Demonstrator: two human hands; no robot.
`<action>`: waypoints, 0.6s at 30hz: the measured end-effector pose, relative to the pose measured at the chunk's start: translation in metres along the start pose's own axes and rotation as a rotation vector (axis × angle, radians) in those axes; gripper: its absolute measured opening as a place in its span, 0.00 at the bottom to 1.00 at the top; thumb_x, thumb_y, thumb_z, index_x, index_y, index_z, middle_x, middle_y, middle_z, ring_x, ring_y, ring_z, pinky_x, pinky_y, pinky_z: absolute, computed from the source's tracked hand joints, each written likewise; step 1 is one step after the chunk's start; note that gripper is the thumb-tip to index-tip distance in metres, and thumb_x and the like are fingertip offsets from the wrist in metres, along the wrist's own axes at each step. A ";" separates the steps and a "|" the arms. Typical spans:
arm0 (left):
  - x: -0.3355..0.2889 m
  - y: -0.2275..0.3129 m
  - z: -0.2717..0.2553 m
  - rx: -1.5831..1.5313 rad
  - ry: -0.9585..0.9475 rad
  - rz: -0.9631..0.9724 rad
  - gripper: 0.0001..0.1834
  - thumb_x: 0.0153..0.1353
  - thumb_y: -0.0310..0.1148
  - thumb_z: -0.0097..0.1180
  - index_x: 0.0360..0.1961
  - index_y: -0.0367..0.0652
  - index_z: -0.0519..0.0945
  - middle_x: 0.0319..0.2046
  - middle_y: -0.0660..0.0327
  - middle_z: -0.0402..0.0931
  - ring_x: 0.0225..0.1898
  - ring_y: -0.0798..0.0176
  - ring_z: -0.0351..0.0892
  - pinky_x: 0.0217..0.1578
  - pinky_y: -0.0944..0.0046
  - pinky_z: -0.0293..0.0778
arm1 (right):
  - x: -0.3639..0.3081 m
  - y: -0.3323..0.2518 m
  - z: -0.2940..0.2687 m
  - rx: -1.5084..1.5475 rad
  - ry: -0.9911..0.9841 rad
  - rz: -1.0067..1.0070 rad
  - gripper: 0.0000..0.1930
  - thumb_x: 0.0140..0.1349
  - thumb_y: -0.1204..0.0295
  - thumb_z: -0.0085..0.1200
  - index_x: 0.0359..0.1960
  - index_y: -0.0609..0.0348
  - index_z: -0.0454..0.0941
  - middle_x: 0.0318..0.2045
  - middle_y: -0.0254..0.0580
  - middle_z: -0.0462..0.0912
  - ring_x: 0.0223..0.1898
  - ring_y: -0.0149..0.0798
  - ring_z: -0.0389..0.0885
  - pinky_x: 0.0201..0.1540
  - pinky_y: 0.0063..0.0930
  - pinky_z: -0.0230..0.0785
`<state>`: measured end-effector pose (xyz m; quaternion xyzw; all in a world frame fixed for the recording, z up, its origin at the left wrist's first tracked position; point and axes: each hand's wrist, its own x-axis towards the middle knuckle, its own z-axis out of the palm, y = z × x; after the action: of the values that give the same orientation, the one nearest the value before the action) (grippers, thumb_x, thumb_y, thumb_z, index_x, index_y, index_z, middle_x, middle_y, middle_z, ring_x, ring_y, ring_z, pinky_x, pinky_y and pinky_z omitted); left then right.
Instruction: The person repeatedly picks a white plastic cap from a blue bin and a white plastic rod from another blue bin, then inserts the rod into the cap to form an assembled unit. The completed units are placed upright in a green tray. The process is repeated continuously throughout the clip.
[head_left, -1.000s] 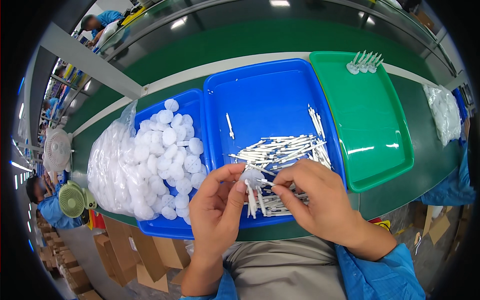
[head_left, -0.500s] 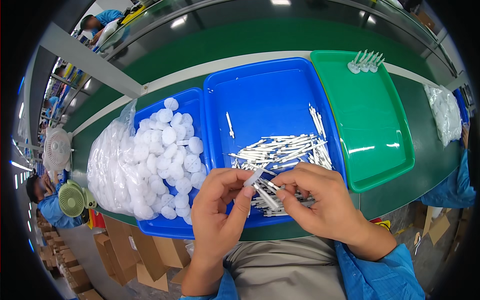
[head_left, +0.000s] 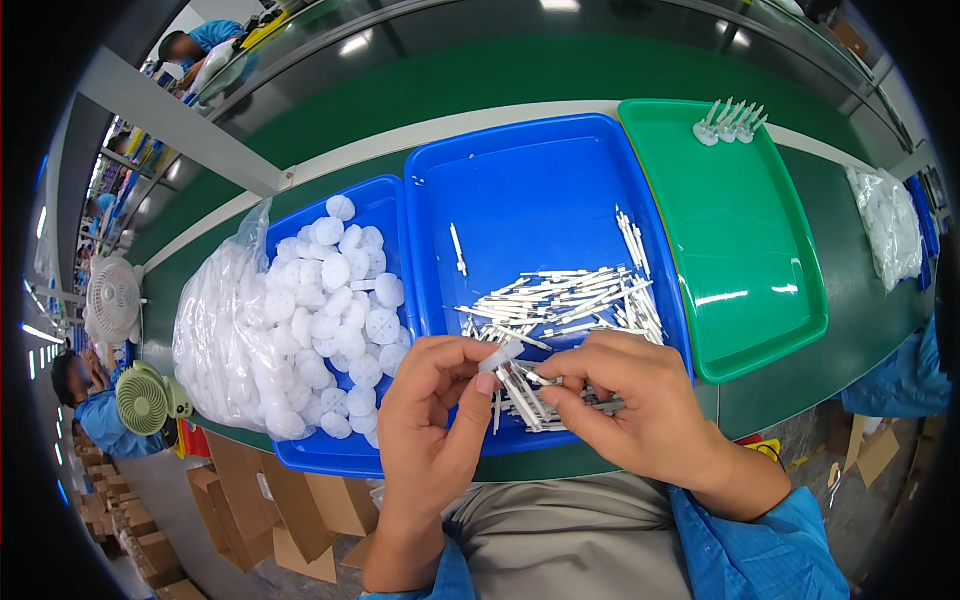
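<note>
A long green tabletop (head_left: 560, 75) runs across the view, with a pale strip along it. On it three trays stand side by side. The large blue tray (head_left: 530, 200) is in the middle and holds a loose heap of thin white sticks (head_left: 570, 300) in its near half; one single stick (head_left: 458, 249) lies apart from the heap, further up. To its right, touching it, is the green tray (head_left: 740, 250), almost bare, with a small group of assembled white pieces (head_left: 728, 122) at its far edge. To the left is a smaller blue tray (head_left: 385, 205) full of round white discs (head_left: 340, 300), and a clear plastic bag (head_left: 225, 340) of more discs lies over its left side. Another clear bag (head_left: 885, 225) lies at the far right of the tabletop.

Both hands are over the near edge of the large blue tray. The left hand (head_left: 425, 420) has its grip closed: thumb and forefinger pinch a small white piece (head_left: 500, 355), raised just above the heap. The right hand (head_left: 630, 405) is closed on a bundle of white sticks (head_left: 520, 395), whose ends point toward the left hand and almost meet the small piece. The sleeves are blue.

At the far left, below the tabletop, stand a green fan (head_left: 145, 400) and a white fan (head_left: 112, 298).
</note>
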<state>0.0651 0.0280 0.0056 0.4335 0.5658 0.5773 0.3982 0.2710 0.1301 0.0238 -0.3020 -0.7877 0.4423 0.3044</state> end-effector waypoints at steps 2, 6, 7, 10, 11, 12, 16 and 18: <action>-0.001 0.000 0.000 -0.021 -0.003 -0.010 0.12 0.80 0.15 0.60 0.60 0.29 0.83 0.55 0.57 0.79 0.47 0.69 0.86 0.43 0.71 0.82 | 0.000 0.000 0.002 0.007 0.015 -0.019 0.07 0.68 0.77 0.72 0.46 0.61 0.89 0.29 0.42 0.86 0.30 0.46 0.86 0.33 0.41 0.75; -0.002 0.001 0.000 -0.007 -0.010 -0.002 0.12 0.80 0.16 0.60 0.60 0.29 0.83 0.55 0.56 0.79 0.48 0.69 0.86 0.45 0.70 0.82 | -0.001 -0.001 0.004 0.006 0.028 0.039 0.06 0.68 0.78 0.71 0.44 0.60 0.89 0.28 0.42 0.86 0.29 0.46 0.87 0.33 0.41 0.76; -0.002 0.001 0.000 0.000 -0.008 0.002 0.12 0.80 0.16 0.60 0.60 0.29 0.83 0.55 0.56 0.79 0.49 0.69 0.86 0.45 0.70 0.82 | -0.001 -0.001 0.004 0.007 0.027 0.049 0.05 0.68 0.78 0.71 0.43 0.60 0.89 0.28 0.43 0.86 0.29 0.46 0.87 0.33 0.41 0.76; -0.003 0.002 0.000 -0.004 -0.002 0.003 0.12 0.79 0.16 0.61 0.60 0.29 0.83 0.56 0.56 0.79 0.51 0.67 0.86 0.48 0.69 0.84 | -0.002 -0.004 0.004 0.011 0.034 0.069 0.05 0.68 0.78 0.71 0.42 0.60 0.88 0.28 0.43 0.86 0.29 0.46 0.87 0.34 0.40 0.77; -0.003 0.002 0.000 -0.009 0.000 0.001 0.12 0.79 0.15 0.61 0.60 0.28 0.83 0.56 0.55 0.79 0.52 0.67 0.86 0.49 0.68 0.84 | -0.002 -0.005 0.005 0.012 0.037 0.075 0.04 0.68 0.78 0.71 0.42 0.60 0.88 0.28 0.43 0.86 0.29 0.46 0.87 0.34 0.40 0.77; -0.003 0.001 0.000 0.001 -0.016 0.014 0.12 0.79 0.15 0.61 0.60 0.28 0.83 0.56 0.55 0.79 0.53 0.66 0.86 0.51 0.67 0.85 | -0.002 -0.006 0.006 0.019 0.043 0.071 0.05 0.68 0.78 0.71 0.42 0.60 0.88 0.28 0.42 0.87 0.30 0.45 0.87 0.34 0.40 0.77; -0.002 0.003 0.001 0.023 -0.049 0.023 0.11 0.78 0.16 0.60 0.58 0.27 0.83 0.56 0.53 0.80 0.54 0.64 0.87 0.55 0.64 0.83 | -0.003 -0.003 0.009 0.011 0.051 0.048 0.06 0.67 0.78 0.73 0.42 0.60 0.88 0.29 0.42 0.87 0.30 0.45 0.88 0.33 0.40 0.77; -0.003 0.004 0.001 0.016 -0.055 0.006 0.11 0.77 0.15 0.60 0.57 0.27 0.83 0.56 0.53 0.80 0.55 0.63 0.87 0.55 0.63 0.82 | -0.003 -0.001 0.008 -0.006 0.041 0.023 0.07 0.67 0.77 0.74 0.42 0.60 0.89 0.30 0.42 0.87 0.30 0.45 0.88 0.33 0.40 0.77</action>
<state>0.0671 0.0255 0.0095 0.4544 0.5579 0.5618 0.4083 0.2674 0.1233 0.0207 -0.3211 -0.7791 0.4372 0.3142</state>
